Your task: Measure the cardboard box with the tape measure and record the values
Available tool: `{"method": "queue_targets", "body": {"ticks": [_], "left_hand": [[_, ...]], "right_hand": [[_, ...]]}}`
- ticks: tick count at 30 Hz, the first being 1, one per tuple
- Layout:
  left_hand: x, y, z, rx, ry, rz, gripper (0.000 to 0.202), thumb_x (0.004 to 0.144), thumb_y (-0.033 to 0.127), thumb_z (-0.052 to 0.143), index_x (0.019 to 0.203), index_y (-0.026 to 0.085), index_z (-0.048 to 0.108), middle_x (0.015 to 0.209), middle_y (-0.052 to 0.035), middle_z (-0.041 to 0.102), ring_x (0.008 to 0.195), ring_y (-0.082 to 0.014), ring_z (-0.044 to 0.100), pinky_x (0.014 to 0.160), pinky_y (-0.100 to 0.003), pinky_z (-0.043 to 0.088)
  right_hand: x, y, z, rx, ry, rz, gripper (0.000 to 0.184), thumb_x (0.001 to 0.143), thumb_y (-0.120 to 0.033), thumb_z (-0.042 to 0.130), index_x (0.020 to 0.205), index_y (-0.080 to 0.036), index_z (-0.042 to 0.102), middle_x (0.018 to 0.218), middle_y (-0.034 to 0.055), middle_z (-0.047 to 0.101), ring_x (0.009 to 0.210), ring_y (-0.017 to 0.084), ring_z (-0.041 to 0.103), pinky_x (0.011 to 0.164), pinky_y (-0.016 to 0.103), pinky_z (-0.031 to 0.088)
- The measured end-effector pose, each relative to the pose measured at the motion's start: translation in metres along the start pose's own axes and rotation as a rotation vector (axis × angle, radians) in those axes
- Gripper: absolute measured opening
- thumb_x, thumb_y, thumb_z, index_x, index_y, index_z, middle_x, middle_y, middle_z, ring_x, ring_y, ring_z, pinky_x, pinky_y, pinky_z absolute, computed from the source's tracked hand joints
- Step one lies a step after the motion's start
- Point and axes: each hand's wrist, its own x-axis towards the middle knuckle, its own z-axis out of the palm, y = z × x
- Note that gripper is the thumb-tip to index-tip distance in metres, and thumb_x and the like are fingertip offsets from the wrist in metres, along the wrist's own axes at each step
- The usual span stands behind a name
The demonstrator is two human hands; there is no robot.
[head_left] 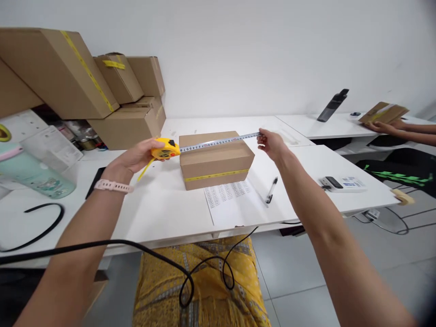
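Note:
My left hand (pixel 146 153) is closed around a yellow tape measure (pixel 165 149), just left of a brown cardboard box (pixel 218 162). The metal blade (pixel 214 143) runs out of the case across the top of the box to the right. Its far end is pinched by my right hand (pixel 270 144), which is beyond the box's right side. A yellow strip of tape runs along the box's front face. Under the front of the box lies a printed sheet (pixel 231 209), and a pen (pixel 271 190) rests on the table to its right.
Cardboard boxes (pixel 126 125) are stacked at the back left, with a mint tumbler (pixel 37 170) in front. A black cable (pixel 136 245) crosses the near table edge. At right are a small device on a white box (pixel 342 183), a dark bottle (pixel 333 105) and another person's hands (pixel 383 127) holding a box.

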Motion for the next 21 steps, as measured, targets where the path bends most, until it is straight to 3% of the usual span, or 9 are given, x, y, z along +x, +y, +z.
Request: {"method": "queue_targets", "body": {"ticks": [3, 7, 15, 21], "left_hand": [[0.016, -0.006, -0.026, -0.011, 0.029, -0.094, 0.04, 0.066, 0.039, 0.08, 0.099, 0.017, 0.076, 0.104, -0.0108, 0.077, 0.09, -0.026, 0.071, 0.067, -0.031, 0.058], [0.029, -0.013, -0.04, -0.046, 0.018, -0.138, 0.043, 0.065, 0.039, 0.082, 0.102, 0.017, 0.076, 0.107, -0.0122, 0.077, 0.088, -0.0247, 0.071, 0.06, -0.027, 0.058], [0.046, -0.011, -0.038, -0.003, -0.017, -0.151, 0.046, 0.068, 0.043, 0.083, 0.104, 0.015, 0.077, 0.103, -0.0118, 0.077, 0.08, -0.0212, 0.07, 0.058, -0.026, 0.058], [0.045, -0.011, -0.036, -0.028, -0.021, -0.134, 0.036, 0.073, 0.04, 0.079, 0.1, 0.016, 0.075, 0.099, -0.0113, 0.076, 0.075, -0.0202, 0.07, 0.053, -0.025, 0.056]], "right_hand": [[0.015, 0.018, 0.01, -0.192, 0.051, 0.016, 0.024, 0.088, -0.031, 0.061, 0.068, -0.019, 0.053, 0.066, -0.0016, 0.049, 0.062, 0.01, 0.045, 0.058, 0.024, 0.04], [0.016, 0.036, 0.027, -0.297, 0.063, 0.024, 0.021, 0.083, -0.031, 0.066, 0.072, -0.019, 0.053, 0.071, -0.0004, 0.054, 0.067, 0.012, 0.048, 0.06, 0.026, 0.038], [0.014, 0.037, 0.034, -0.356, -0.055, 0.093, 0.03, 0.079, -0.043, 0.073, 0.089, -0.018, 0.059, 0.092, 0.0062, 0.068, 0.077, 0.016, 0.058, 0.061, 0.025, 0.043], [0.013, 0.037, 0.036, -0.344, -0.032, 0.142, 0.033, 0.078, -0.046, 0.075, 0.085, -0.017, 0.062, 0.09, 0.0077, 0.07, 0.075, 0.016, 0.06, 0.061, 0.026, 0.045]]}}
